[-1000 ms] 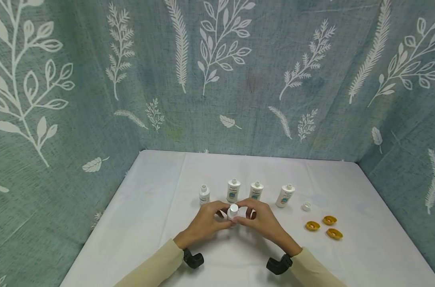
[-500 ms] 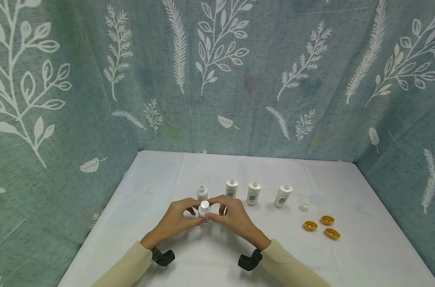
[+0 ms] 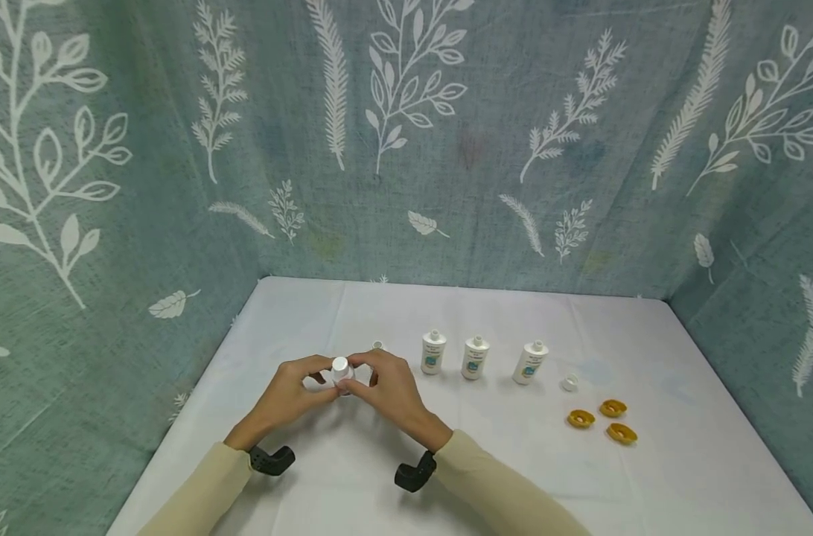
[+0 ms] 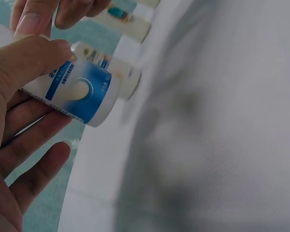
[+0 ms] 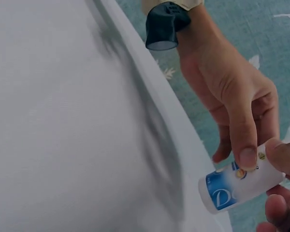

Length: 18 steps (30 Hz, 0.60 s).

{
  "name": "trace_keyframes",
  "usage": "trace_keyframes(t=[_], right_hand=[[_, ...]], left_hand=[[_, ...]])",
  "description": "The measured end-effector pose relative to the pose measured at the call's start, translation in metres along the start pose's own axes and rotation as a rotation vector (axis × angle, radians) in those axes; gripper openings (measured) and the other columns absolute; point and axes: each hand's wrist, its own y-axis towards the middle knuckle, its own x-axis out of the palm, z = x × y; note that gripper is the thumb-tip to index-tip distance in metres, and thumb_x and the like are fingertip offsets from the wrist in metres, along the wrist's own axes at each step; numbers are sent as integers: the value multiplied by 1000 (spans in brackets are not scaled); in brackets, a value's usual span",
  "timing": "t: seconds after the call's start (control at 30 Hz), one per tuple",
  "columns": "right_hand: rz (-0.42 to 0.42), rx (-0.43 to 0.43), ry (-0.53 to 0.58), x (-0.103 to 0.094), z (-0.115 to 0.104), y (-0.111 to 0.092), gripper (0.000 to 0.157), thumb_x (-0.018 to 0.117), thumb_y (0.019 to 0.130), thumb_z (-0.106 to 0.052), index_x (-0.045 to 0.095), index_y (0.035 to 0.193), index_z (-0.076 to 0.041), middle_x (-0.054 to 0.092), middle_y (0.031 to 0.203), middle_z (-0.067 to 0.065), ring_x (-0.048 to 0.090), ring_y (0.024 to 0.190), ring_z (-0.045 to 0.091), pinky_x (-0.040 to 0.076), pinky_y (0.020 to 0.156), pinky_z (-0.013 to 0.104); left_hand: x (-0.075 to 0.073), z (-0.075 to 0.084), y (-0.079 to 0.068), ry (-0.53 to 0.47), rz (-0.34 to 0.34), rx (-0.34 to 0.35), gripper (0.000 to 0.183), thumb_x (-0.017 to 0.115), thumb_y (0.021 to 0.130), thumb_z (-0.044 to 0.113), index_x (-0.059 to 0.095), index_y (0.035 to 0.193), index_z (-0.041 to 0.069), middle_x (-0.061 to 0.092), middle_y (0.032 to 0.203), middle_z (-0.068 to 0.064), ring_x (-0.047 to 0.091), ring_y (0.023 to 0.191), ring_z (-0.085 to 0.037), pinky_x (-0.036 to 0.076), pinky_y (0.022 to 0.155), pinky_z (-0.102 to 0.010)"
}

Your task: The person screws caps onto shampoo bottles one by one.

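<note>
Pinch the white bottle [image 3: 342, 366] evenly from both sides and keep it roughly upright, because pressing harder with one hand would probably tip it. Your left hand [image 3: 282, 394] grips it with the thumb across the label and the little finger standing free, so let those contacts bear the load; your right hand [image 3: 393, 383] pinches it too, thumb and forefinger meeting it up towards the cap end. It sits in front of the leftmost bottle [image 3: 377, 345] (I can't tell whether its base touches the table [image 3: 299, 313]), so leave room there for your right knuckles. Against half a second ago, hands and bottle together are further left and a little farther from you; the leftmost bottle, whose neck and shoulders showed then, now shows only its rim above your right hand, and its neighbour [image 3: 432, 353] has come into view down to the base
</note>
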Motion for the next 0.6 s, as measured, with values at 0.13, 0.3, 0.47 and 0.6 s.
trace_keyframes(t=[0.13, 0.3, 0.47, 0.6], right_hand=[[6, 12, -67, 13, -8, 15, 38, 82, 89, -35, 75, 121, -16, 74, 113, -5, 51, 62, -1, 45, 56, 14], [14, 53, -146, 27, -15, 33, 37, 82, 89, -34, 76, 121, -15, 75, 111, -5, 68, 92, 6, 53, 80, 28], [24, 124, -120, 42, -16, 45, 34, 81, 91, -30, 76, 120, -13, 75, 114, -3, 68, 109, 9, 54, 92, 30], [36, 161, -90, 50, -15, 50, 31, 80, 93, -26, 76, 120, -10, 75, 116, 0, 67, 111, 10, 55, 91, 24]], left_hand=[[-14, -14, -1, 13, 3, -75, 40, 85, 87, 15, 75, 125, 18, 74, 117, 5, 69, 98, -16, 59, 77, -42], [-24, -29, 2, -6, 10, -138, 43, 83, 89, 16, 71, 131, 12, 74, 120, -2, 70, 98, -22, 59, 81, -49], [-27, -40, 5, 0, 25, -185, 45, 81, 91, 16, 68, 133, 9, 74, 116, -8, 71, 94, -24, 59, 82, -51], [-27, -46, 8, -2, 17, -211, 46, 80, 92, 15, 66, 135, 7, 73, 118, -13, 72, 92, -25, 59, 83, -48]])
